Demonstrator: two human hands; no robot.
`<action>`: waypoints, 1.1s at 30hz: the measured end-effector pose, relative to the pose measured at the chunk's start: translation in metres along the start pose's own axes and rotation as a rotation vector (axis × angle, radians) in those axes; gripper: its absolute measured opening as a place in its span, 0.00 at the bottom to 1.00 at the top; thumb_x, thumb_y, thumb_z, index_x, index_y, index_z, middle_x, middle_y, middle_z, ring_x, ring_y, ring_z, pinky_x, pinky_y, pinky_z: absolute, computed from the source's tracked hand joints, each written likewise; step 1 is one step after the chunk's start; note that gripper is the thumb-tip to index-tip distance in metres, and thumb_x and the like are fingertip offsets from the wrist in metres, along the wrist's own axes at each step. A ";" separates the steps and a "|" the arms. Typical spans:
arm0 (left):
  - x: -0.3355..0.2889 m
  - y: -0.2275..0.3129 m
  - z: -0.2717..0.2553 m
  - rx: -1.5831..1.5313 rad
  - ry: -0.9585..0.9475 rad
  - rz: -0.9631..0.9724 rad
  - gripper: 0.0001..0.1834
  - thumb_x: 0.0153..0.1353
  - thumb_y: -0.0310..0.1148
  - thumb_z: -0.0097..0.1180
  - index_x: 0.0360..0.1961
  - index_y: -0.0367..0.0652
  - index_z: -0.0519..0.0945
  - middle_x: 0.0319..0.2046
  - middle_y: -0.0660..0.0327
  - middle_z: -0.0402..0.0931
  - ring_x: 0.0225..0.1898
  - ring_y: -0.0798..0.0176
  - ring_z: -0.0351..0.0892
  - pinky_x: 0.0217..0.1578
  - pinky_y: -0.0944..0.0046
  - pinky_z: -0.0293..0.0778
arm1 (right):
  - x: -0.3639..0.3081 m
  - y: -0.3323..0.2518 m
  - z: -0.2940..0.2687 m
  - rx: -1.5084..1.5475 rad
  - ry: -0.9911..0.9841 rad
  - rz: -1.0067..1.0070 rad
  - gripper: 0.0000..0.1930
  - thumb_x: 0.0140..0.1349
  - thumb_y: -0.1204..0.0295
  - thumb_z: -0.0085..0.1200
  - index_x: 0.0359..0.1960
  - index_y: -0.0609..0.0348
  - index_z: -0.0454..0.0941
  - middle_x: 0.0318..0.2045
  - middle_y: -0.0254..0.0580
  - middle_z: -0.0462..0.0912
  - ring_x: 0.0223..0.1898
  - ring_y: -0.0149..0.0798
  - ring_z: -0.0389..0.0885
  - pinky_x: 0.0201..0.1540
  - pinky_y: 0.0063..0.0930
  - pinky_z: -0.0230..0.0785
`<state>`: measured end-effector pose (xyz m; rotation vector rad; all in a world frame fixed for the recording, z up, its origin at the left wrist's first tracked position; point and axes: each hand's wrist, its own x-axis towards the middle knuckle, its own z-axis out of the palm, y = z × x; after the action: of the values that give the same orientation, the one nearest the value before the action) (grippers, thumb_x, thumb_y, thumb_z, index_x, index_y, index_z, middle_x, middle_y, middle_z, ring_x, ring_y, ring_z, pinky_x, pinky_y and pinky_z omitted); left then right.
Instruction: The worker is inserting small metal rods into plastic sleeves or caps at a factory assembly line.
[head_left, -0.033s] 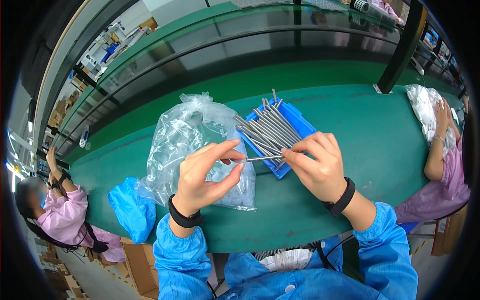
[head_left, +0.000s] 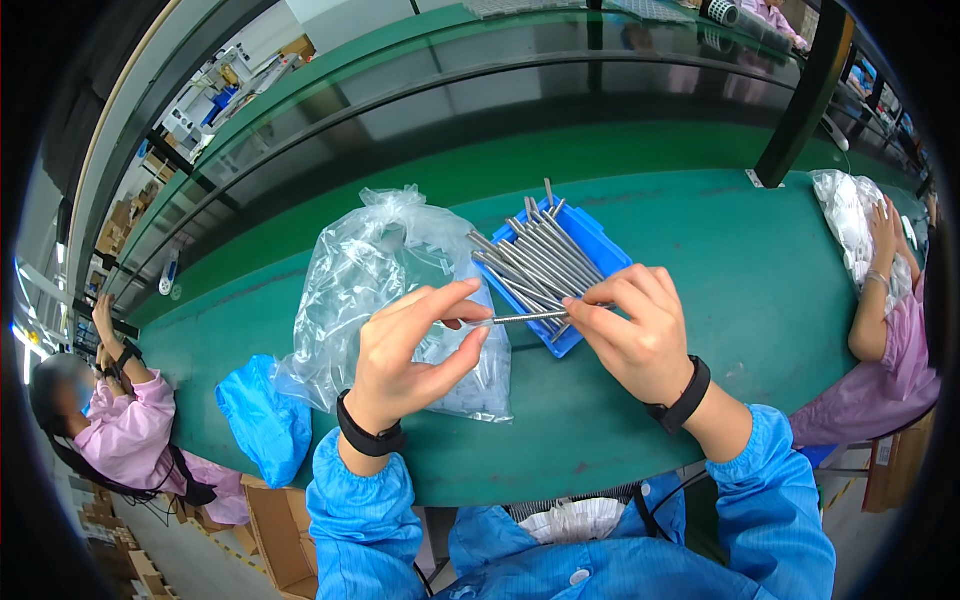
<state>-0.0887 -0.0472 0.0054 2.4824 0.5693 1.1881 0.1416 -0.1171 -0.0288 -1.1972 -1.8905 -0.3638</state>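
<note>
A thin metal rod, ribbed like a spring or thread along the part that shows, lies level between my hands above the table. My right hand pinches its right end between thumb and fingers. At the rod's left end, the thumb and a finger of my left hand close on a small translucent piece, mostly hidden; the index finger is raised. Just behind is a blue bin full of similar metal rods. A clear plastic bag, with small translucent pieces in its near part, lies left of the bin.
A crumpled blue cloth lies on the green table at the left. Behind runs a dark rail, with a black post at right. Co-workers in pink sit at both sides; the right one handles a white plastic bag. A cardboard box stands below.
</note>
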 end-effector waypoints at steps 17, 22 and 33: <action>-0.002 -0.006 0.008 -0.113 -0.062 -0.086 0.27 0.48 0.17 0.64 0.53 0.35 0.76 0.33 0.54 0.84 0.32 0.59 0.84 0.35 0.65 0.77 | 0.000 0.000 0.001 -0.038 -0.031 -0.039 0.05 0.46 0.75 0.63 0.26 0.53 0.82 0.25 0.29 0.77 0.30 0.34 0.73 0.32 0.30 0.60; -0.002 -0.005 0.012 -0.106 -0.097 -0.058 0.29 0.48 0.18 0.65 0.55 0.35 0.75 0.33 0.55 0.83 0.34 0.60 0.83 0.35 0.66 0.78 | 0.001 0.001 0.001 -0.027 -0.021 -0.040 0.05 0.46 0.76 0.64 0.25 0.53 0.81 0.25 0.28 0.77 0.29 0.34 0.73 0.32 0.30 0.59; -0.005 -0.010 0.010 -0.108 0.011 -0.118 0.30 0.47 0.15 0.66 0.54 0.32 0.73 0.32 0.52 0.83 0.34 0.61 0.85 0.37 0.66 0.81 | 0.001 0.003 0.002 -0.027 0.002 -0.030 0.05 0.47 0.75 0.64 0.23 0.53 0.79 0.25 0.28 0.76 0.29 0.33 0.72 0.32 0.29 0.59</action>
<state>-0.0854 -0.0424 -0.0086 2.3202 0.6290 1.1566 0.1433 -0.1139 -0.0295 -1.1866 -1.9089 -0.4083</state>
